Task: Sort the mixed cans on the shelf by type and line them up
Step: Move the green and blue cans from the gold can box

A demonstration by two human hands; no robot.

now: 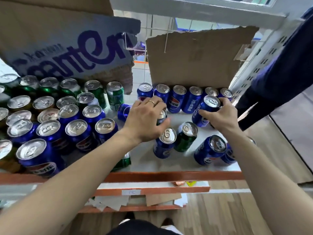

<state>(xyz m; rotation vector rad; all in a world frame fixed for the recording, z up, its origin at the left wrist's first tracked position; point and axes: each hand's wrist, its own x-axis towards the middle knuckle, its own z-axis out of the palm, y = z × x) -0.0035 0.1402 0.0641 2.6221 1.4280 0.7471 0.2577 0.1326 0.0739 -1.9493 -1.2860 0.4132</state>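
The right grip (220, 116) is clamped round a blue aluminium Pepsi can (205, 111), thumb on the near side and fingers behind. The can is tilted, down at the right end of the white shelf with the orange front edge (149, 162). The left grip (145, 119) is curled down over a dark can (162, 115) near the middle of the shelf. Only its silver top and a sliver of its side show, so I can't call its colour.

Just behind both hands, a back row of blue cans (177, 99) stands along the back edge, under a torn brown cardboard sheet (194, 58). Nearer the front edge are the strays: a loose blue can (164, 145) just beside a lone green can (185, 138), and another blue one (210, 148) toward the front right corner. A blue can on its side (124, 111) lies left of the left grip. The left half is a crowd of mixed cans (50, 129), with greens at the back and blues in front.

This looks like the blues being gathered at the right end, possibly into a second row. The tilted can wants setting upright, snug in front of the back row and without nudging it over. If the left grip's can is green, it belongs with the greens on the left.
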